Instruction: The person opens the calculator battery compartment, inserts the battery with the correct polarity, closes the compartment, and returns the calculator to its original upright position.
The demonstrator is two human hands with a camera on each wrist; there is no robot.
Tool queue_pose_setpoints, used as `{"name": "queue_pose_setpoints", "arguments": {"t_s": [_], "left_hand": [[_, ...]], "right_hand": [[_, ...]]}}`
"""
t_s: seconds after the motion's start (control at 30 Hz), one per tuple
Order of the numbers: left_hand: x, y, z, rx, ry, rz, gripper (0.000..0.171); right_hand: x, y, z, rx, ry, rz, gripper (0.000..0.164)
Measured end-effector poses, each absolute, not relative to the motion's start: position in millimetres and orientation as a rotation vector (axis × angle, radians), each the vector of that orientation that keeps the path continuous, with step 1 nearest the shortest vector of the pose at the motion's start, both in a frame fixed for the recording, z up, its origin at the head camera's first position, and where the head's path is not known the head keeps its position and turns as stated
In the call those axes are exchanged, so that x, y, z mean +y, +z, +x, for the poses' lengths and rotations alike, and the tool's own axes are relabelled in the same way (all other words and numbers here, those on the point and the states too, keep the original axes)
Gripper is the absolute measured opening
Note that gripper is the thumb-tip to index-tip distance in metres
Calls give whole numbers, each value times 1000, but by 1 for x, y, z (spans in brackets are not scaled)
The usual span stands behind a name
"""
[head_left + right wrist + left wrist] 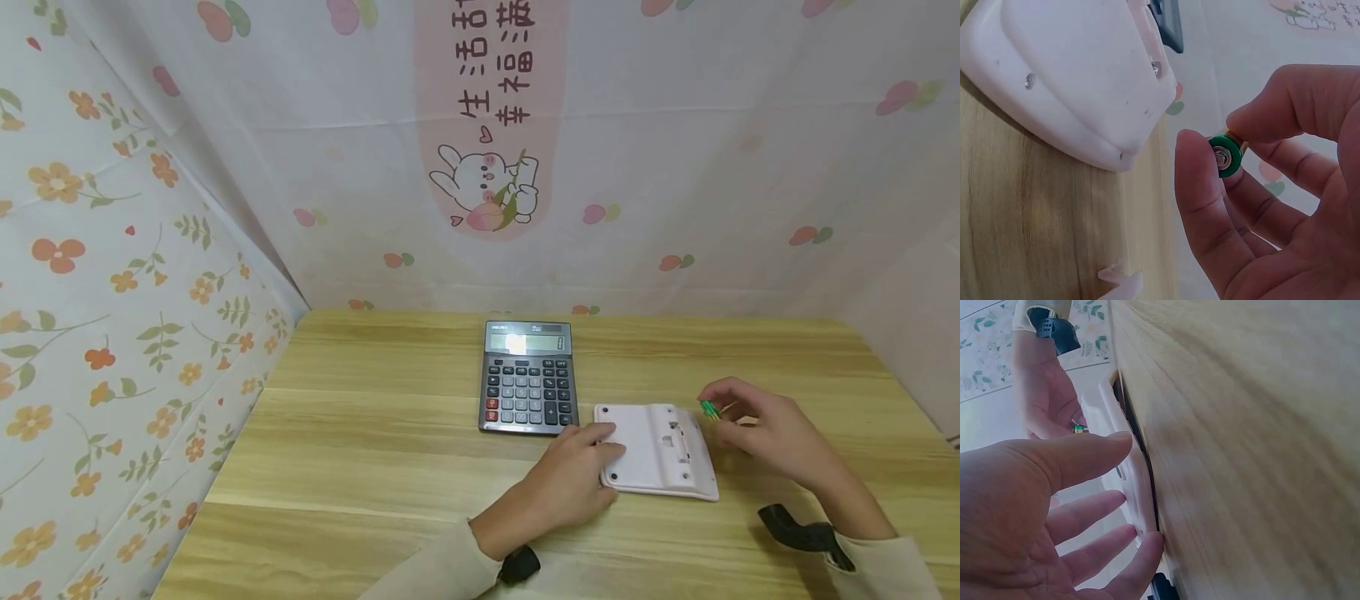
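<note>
A white calculator (637, 446) lies face down on the table, its battery slot (681, 442) uncovered near the right side. My left hand (562, 479) holds its left end, with fingers over the back and the side edge. In the left wrist view, the thumb (1085, 459) presses against the near rim. Just right of the calculator, my right hand (772, 429) pinches a small green battery (1225, 156) between thumb and fingertips. One metal end of it faces the right wrist camera; fingers cover part of the rest.
A dark grey desk calculator (528, 379) lies face up behind the white one, its display showing 0. A small whitish plastic piece (1122, 284) rests on the wooden table (360, 467) in the right wrist view. Printed cloth (300, 150) hangs at the back and left.
</note>
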State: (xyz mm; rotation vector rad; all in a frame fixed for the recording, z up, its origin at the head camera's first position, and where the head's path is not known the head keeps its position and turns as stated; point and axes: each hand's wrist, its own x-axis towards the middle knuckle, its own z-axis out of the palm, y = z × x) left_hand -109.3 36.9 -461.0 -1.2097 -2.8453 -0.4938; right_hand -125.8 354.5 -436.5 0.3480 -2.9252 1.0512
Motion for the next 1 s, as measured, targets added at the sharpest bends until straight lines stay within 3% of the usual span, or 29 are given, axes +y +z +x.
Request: {"name": "queue_pose_setpoints", "arguments": {"t_s": [1.0], "left_hand": [[36, -460, -111, -2839, -591, -1204, 51]], "right_hand": [[347, -435, -123, -2861, 1043, 522, 32]]}}
